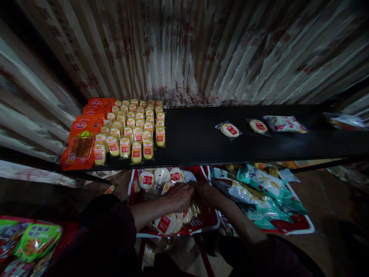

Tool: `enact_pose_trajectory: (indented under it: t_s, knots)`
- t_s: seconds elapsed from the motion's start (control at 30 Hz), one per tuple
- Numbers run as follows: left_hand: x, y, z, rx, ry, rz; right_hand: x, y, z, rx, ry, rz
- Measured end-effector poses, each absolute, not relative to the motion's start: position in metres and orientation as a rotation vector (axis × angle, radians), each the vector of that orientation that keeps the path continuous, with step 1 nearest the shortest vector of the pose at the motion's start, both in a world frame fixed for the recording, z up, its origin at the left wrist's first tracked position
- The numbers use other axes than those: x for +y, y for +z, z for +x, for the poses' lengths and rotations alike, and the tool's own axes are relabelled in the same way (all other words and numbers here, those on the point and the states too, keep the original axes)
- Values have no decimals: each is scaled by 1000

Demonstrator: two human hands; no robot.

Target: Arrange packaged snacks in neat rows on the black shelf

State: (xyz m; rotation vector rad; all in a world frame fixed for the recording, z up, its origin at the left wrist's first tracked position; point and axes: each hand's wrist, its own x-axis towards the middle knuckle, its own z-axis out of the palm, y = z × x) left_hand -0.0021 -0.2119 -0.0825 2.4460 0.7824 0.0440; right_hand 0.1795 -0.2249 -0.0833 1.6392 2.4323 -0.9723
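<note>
My left hand (181, 195) is over a red-and-white box (209, 225) of round crackers in clear wrappers (146, 179). Its fingers are curled closed, and what they hold, if anything, is hidden. Close beside it, nearly touching, my right hand (205, 193) reaches over the same box; its fingers are dark and blurred. More wrapped crackers (165, 223) lie in the box's near part, below my left wrist. On the black shelf (190, 138) beyond the hands lie two single round wrapped crackers, one at the middle right (230, 130) and one farther right (258, 126).
Small wrapped cakes (125, 147) stand in rows on the shelf's left, next to orange snack packets (82, 142). A striped-edge packet (285, 124) lies at right. Another box holds teal snack bags (268, 184); green packets (37, 240) lie lower left. A pleated curtain (178, 57) hangs behind.
</note>
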Motion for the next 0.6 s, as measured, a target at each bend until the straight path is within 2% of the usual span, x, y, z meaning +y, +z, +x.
enact_pose_trajectory:
  t_s: [0.13, 0.3, 0.4, 0.6]
  knots:
    - [-211, -78, -1, 787, 54, 2428, -222, -79, 178, 2379, -945, 1641]
    - [-203, -72, -2, 860, 256, 2263, -214, -53, 181, 2345, -1124, 1639]
    - [-195, -68, -3, 939, 439, 2034, -208, -33, 186, 2298, -1364, 1679]
    - [-179, -53, -5, 900, 675, 1594, -198, -16, 198, 2130, -2079, 1658]
